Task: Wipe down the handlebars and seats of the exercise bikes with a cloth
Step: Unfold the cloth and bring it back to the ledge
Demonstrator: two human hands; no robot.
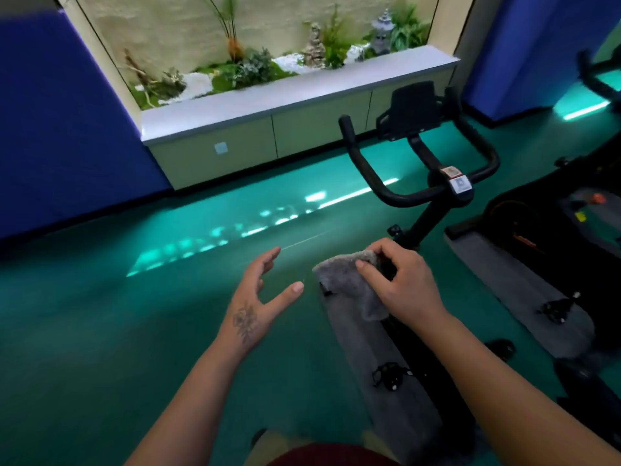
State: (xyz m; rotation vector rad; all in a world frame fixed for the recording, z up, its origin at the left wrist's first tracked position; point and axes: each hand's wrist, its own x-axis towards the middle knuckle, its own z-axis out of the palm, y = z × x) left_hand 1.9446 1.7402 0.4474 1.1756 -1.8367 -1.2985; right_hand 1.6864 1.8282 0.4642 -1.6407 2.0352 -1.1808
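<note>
Head view, looking down over an exercise bike (433, 210) standing on a grey mat (379, 375) on the green floor (100, 331). The right hand (400, 284) holds a grey cloth (349, 280); its fingers (366, 267) are curled over the cloth's upper edge, pinching it, with the thumb hidden behind the bunched fabric; the cloth hangs from the grip down and to the left of the palm, its lower end over the front end of the mat; whether it touches any part of the bike cannot be told. The left hand (258, 297) hovers just left of the cloth, apart from it; its fingers (268, 257) are spread and relaxed, the thumb pointing toward the cloth, holding nothing. The black handlebars (386, 186) rise beyond the right hand, well apart from the cloth; a dark console (415, 105) sits above them; the seat is not in view. A second bike (537, 227) on its own mat stands at the right edge; a low cabinet (268, 136) with a planted ledge (255, 68) runs along the far wall.
</note>
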